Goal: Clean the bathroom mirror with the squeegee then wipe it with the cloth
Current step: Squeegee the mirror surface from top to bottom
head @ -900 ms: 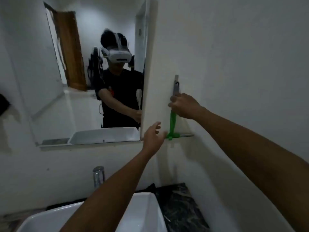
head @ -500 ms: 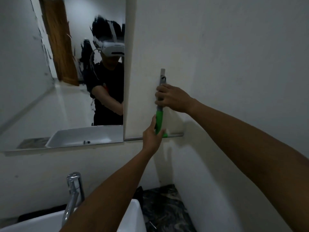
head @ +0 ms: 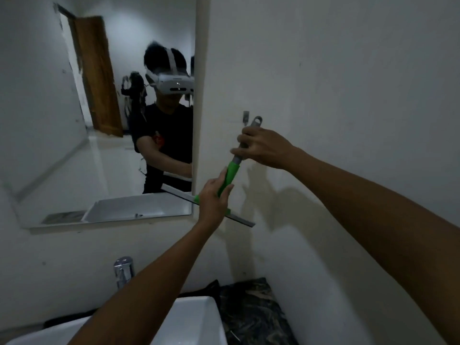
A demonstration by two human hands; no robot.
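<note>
Item: squeegee, green and grey, held tilted in front of the wall beside the mirror, off its wall hook.
Holders: 2. Right hand closed round the grey upper handle; left hand wrapped on the green neck.
Risk: the blade's near end overlaps the mirror edge and could knock it if swung carelessly.
Not seen: cloth; blade contact with the glass, probably none.

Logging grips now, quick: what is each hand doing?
Left hand: closed on the squeegee, green part.
Right hand: closed on its grey handle end.
</note>
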